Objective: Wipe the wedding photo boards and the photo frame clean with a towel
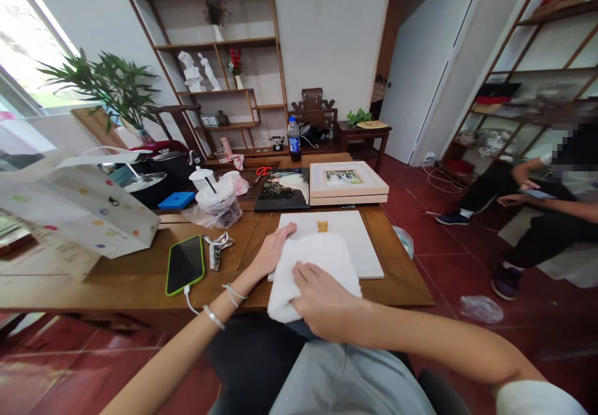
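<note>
A white folded cloth (314,265) lies over the near part of a white flat board (357,240) on the wooden table (140,271). My right hand (322,300) rests on the cloth's near edge, fingers curled down onto it. My left hand (271,250) lies flat with fingers stretched out, touching the cloth's left side and the board's left edge. A small tan hanger piece (322,226) sits on the board just beyond the cloth.
A phone in a green case (185,264) and a metal clip (218,248) lie left of my hands. Behind are stacked picture frames (348,182), a dark painting (284,189), a plastic cup (217,202), a dotted gift bag (75,206). Another person sits at right (551,197).
</note>
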Action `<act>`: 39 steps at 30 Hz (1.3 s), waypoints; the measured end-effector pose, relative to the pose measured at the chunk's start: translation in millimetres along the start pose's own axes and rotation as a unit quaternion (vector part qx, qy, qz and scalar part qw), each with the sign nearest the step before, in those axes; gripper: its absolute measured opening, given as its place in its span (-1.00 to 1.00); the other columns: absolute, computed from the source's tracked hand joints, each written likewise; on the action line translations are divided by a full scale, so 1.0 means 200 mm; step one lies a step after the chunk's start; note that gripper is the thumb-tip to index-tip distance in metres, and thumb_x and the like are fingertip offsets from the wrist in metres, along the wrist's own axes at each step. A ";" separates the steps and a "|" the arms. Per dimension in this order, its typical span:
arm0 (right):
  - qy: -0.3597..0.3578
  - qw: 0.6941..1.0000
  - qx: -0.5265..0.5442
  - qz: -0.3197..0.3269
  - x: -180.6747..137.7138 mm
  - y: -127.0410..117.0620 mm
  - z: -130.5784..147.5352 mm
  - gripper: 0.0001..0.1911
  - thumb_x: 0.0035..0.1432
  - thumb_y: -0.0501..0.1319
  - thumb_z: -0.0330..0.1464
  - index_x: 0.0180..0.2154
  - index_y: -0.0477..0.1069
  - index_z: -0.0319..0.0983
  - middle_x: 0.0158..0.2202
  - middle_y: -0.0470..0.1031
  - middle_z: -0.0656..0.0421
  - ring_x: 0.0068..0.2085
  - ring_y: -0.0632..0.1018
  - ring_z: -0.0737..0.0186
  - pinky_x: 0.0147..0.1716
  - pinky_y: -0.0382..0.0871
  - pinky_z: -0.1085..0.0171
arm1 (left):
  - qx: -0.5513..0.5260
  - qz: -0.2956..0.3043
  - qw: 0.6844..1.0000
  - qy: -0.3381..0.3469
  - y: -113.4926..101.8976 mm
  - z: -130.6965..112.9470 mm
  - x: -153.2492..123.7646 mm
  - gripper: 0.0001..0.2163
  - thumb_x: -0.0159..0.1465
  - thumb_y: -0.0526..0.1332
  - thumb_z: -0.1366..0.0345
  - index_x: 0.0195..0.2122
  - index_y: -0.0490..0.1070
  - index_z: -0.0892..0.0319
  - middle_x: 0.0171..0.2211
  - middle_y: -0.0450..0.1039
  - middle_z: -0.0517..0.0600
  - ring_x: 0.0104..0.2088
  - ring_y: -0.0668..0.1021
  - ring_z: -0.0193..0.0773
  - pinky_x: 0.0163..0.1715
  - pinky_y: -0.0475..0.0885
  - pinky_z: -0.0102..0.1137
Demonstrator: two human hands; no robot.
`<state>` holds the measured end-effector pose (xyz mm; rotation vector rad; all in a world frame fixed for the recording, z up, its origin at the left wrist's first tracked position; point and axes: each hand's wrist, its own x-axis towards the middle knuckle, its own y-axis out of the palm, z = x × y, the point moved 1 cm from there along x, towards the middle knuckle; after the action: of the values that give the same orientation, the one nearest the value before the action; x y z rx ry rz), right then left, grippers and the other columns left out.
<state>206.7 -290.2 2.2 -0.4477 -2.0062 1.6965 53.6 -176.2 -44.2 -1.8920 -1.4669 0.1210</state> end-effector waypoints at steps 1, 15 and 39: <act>0.000 1.000 0.027 0.003 -0.03 -0.03 -0.03 -0.76 0.01 0.13 -0.41 -0.27 0.48 -0.34 -0.06 0.39 -0.18 -0.01 0.37 -0.05 -0.05 0.17 0.09 | 0.006 0.006 1.000 0.004 0.00 0.00 0.00 -0.52 0.33 -0.21 0.10 0.00 0.38 0.23 0.08 0.34 0.05 0.13 0.33 -0.22 0.18 0.13 -0.25; 0.241 0.965 0.097 -0.032 -0.09 0.05 -0.72 -0.73 -0.05 0.05 -0.50 -0.24 0.37 -0.32 -0.27 0.47 0.01 -0.21 0.45 0.05 -0.31 0.20 0.27 | 0.057 0.035 0.997 0.027 0.02 0.02 0.00 -0.64 0.25 0.02 0.24 0.02 0.37 0.21 0.09 0.31 0.08 0.16 0.28 -0.15 0.21 0.01 -0.11; 0.251 0.958 0.126 0.050 -0.03 -0.07 -0.89 -0.69 -0.06 0.05 -0.47 -0.22 0.36 -0.32 -0.23 0.47 0.01 -0.24 0.46 0.06 -0.34 0.24 0.28 | 0.056 0.019 0.998 0.037 0.02 0.04 0.01 -0.67 0.23 0.03 0.30 -0.01 0.40 0.18 0.08 0.33 0.06 0.13 0.33 -0.16 0.20 0.05 -0.11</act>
<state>308.8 -148.6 37.5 -0.8064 -1.4060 1.6587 53.5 -171.6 -52.0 -1.8150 -1.3469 0.1458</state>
